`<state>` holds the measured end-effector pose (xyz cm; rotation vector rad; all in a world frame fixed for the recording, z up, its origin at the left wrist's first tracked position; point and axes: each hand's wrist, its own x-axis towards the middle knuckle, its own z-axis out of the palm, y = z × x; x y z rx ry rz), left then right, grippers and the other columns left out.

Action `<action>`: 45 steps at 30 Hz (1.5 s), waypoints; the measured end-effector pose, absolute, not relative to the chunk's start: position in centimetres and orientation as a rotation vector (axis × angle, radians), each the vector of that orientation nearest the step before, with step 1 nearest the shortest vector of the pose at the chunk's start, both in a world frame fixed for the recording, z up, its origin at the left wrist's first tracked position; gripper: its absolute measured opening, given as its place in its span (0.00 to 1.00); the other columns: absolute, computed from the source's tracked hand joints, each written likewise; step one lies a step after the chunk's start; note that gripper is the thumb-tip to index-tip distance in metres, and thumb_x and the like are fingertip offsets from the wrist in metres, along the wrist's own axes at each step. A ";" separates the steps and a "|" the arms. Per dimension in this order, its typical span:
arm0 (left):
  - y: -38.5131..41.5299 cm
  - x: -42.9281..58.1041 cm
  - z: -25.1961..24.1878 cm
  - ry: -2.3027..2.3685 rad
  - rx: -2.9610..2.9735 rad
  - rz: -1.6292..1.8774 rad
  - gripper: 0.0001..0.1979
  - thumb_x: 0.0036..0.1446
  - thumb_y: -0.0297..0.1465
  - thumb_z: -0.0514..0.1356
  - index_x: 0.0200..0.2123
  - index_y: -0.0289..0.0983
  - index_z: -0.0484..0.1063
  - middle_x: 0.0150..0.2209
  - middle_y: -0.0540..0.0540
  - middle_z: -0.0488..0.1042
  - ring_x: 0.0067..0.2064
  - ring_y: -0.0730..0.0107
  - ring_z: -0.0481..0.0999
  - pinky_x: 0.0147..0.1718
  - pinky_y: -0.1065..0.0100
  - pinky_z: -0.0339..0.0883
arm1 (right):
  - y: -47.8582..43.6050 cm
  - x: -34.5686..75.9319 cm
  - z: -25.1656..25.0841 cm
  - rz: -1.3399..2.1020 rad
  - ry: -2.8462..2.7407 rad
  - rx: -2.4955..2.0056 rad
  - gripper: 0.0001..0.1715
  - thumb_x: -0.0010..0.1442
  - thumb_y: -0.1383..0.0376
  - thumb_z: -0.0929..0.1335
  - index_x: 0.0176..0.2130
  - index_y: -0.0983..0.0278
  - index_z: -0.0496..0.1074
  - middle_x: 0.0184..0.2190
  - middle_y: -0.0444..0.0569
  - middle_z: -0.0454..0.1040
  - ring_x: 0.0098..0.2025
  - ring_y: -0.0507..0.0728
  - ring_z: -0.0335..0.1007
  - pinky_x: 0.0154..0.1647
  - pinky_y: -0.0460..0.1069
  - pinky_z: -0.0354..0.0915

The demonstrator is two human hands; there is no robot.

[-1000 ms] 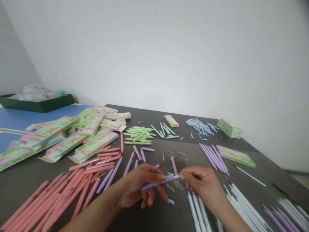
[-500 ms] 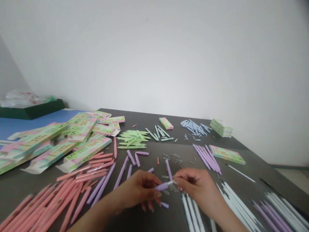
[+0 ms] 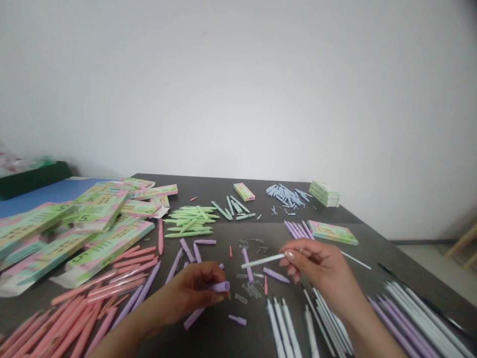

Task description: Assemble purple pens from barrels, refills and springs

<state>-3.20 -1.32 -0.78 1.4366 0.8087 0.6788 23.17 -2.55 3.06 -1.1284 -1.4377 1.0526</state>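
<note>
My left hand (image 3: 192, 293) is closed around a purple pen barrel (image 3: 221, 287), whose open end points right. Between thumb and fingertips, my right hand (image 3: 318, 268) pinches a white pen refill (image 3: 263, 260) that reaches left above the table, apart from the barrel. Below it lie another purple barrel (image 3: 247, 267), a purple tapered part (image 3: 276, 275) and several clear small tubes (image 3: 253, 290). A short purple piece (image 3: 237, 319) rests in front, right of my left hand. Further back are small metal springs (image 3: 257, 242).
Pink pen barrels (image 3: 63, 323) and printed boxes (image 3: 108, 243) crowd the left. Green barrels (image 3: 192, 219) and blue barrels (image 3: 286, 195) lie further back. White refills (image 3: 283, 323) lie at the front right, with a stack of boxes (image 3: 324, 193) at the far right.
The white refill, earlier at the end of the purple barrel, is now apart from it in my right hand. My hands have moved apart. The view has shifted right.
</note>
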 end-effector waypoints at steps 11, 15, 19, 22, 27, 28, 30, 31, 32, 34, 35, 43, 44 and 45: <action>-1.3 -5.4 1.7 0.594 1.520 0.869 0.04 0.46 0.31 0.65 0.28 0.39 0.76 0.38 0.43 0.71 0.40 0.63 0.69 0.38 0.65 0.60 | -3.7 17.1 -2.9 1.208 -2.038 -1.485 0.10 0.39 0.74 0.67 0.23 0.64 0.76 0.17 0.42 0.71 0.19 0.48 0.62 0.18 0.41 0.54; -1.4 -5.5 1.6 0.529 1.532 0.906 0.03 0.47 0.28 0.64 0.28 0.40 0.76 0.38 0.43 0.72 0.41 0.62 0.69 0.40 0.63 0.59 | -4.2 14.9 -4.1 1.068 -2.381 -1.486 0.12 0.42 0.71 0.70 0.30 0.61 0.78 0.24 0.45 0.77 0.25 0.53 0.69 0.23 0.44 0.59; -1.3 -5.3 1.0 0.492 1.532 0.925 0.03 0.46 0.28 0.64 0.28 0.40 0.76 0.37 0.44 0.72 0.40 0.62 0.69 0.39 0.62 0.59 | -3.7 14.0 -3.8 0.756 -2.778 -1.314 0.10 0.47 0.67 0.71 0.33 0.63 0.78 0.33 0.51 0.78 0.38 0.59 0.71 0.42 0.49 0.62; -1.2 -5.2 0.7 0.480 1.539 0.938 0.03 0.46 0.31 0.65 0.28 0.40 0.76 0.36 0.44 0.72 0.39 0.62 0.69 0.39 0.62 0.58 | -3.7 14.0 -3.7 0.673 -2.813 -1.305 0.12 0.46 0.63 0.72 0.34 0.66 0.77 0.35 0.54 0.76 0.42 0.60 0.69 0.46 0.50 0.60; -1.3 -4.5 0.4 0.654 1.607 0.819 0.05 0.49 0.30 0.62 0.32 0.38 0.75 0.36 0.45 0.71 0.40 0.63 0.70 0.40 0.64 0.60 | -4.7 15.4 -2.1 0.738 -2.219 -1.322 0.14 0.46 0.60 0.72 0.35 0.62 0.72 0.34 0.48 0.72 0.38 0.56 0.66 0.38 0.48 0.61; -1.3 -4.3 0.3 0.718 1.645 0.799 0.05 0.50 0.31 0.61 0.33 0.38 0.74 0.36 0.45 0.72 0.40 0.63 0.70 0.40 0.64 0.60 | -4.9 15.6 -1.6 0.797 -2.079 -1.306 0.12 0.49 0.60 0.71 0.35 0.62 0.71 0.31 0.46 0.71 0.33 0.54 0.66 0.33 0.46 0.60; -1.6 -3.6 0.1 0.863 1.740 0.757 0.06 0.51 0.31 0.60 0.34 0.37 0.73 0.34 0.46 0.73 0.39 0.63 0.71 0.39 0.65 0.61 | -5.1 15.8 -0.8 0.964 -1.879 -1.240 0.14 0.52 0.60 0.68 0.39 0.62 0.68 0.25 0.42 0.67 0.24 0.50 0.62 0.25 0.43 0.57; -1.8 -3.2 0.0 0.934 1.786 0.735 0.07 0.52 0.30 0.59 0.35 0.37 0.73 0.34 0.46 0.73 0.38 0.64 0.71 0.39 0.65 0.61 | -5.2 15.7 -0.6 1.051 -1.829 -1.196 0.17 0.51 0.59 0.68 0.42 0.62 0.67 0.23 0.40 0.65 0.22 0.49 0.60 0.21 0.42 0.55; -2.0 -2.8 -0.1 0.997 1.822 0.713 0.06 0.52 0.29 0.58 0.35 0.37 0.73 0.33 0.47 0.74 0.37 0.64 0.71 0.38 0.66 0.61 | -5.3 15.6 -0.6 1.104 -1.810 -1.155 0.21 0.50 0.58 0.69 0.43 0.63 0.66 0.23 0.40 0.64 0.20 0.48 0.59 0.19 0.42 0.54; -2.4 -2.0 -0.3 1.065 1.866 0.701 0.06 0.50 0.26 0.58 0.33 0.37 0.73 0.32 0.48 0.75 0.37 0.65 0.72 0.37 0.68 0.62 | -5.4 15.4 -1.1 1.091 -1.846 -1.121 0.21 0.49 0.58 0.69 0.43 0.63 0.66 0.22 0.40 0.64 0.19 0.48 0.58 0.18 0.42 0.52; -2.6 -1.7 -0.4 1.070 1.885 0.701 0.07 0.50 0.24 0.57 0.32 0.37 0.74 0.31 0.48 0.75 0.36 0.65 0.72 0.37 0.68 0.62 | -5.4 15.2 -1.4 1.044 -1.876 -1.132 0.18 0.51 0.58 0.68 0.41 0.64 0.67 0.22 0.41 0.65 0.19 0.48 0.58 0.18 0.42 0.52; -2.1 -1.5 -1.9 1.064 1.498 0.985 0.14 0.45 0.26 0.63 0.39 0.38 0.73 0.36 0.45 0.77 0.40 0.61 0.75 0.41 0.64 0.65 | -4.5 15.2 -2.3 1.102 -1.531 -1.164 0.18 0.59 0.53 0.62 0.36 0.65 0.67 0.20 0.42 0.66 0.18 0.49 0.64 0.18 0.43 0.58; -1.8 -1.5 -2.1 1.041 1.403 1.005 0.14 0.44 0.27 0.64 0.38 0.37 0.73 0.34 0.45 0.77 0.37 0.62 0.75 0.38 0.64 0.67 | -4.3 15.2 -2.3 1.159 -1.450 -1.152 0.19 0.58 0.52 0.62 0.37 0.65 0.67 0.21 0.42 0.66 0.18 0.49 0.64 0.18 0.43 0.60; -1.6 -1.6 -2.3 1.017 1.321 1.004 0.14 0.42 0.29 0.65 0.36 0.36 0.73 0.31 0.46 0.77 0.33 0.63 0.76 0.33 0.65 0.68 | -4.0 15.2 -2.3 1.215 -1.378 -1.139 0.20 0.57 0.51 0.63 0.39 0.65 0.67 0.21 0.41 0.66 0.18 0.49 0.64 0.18 0.43 0.60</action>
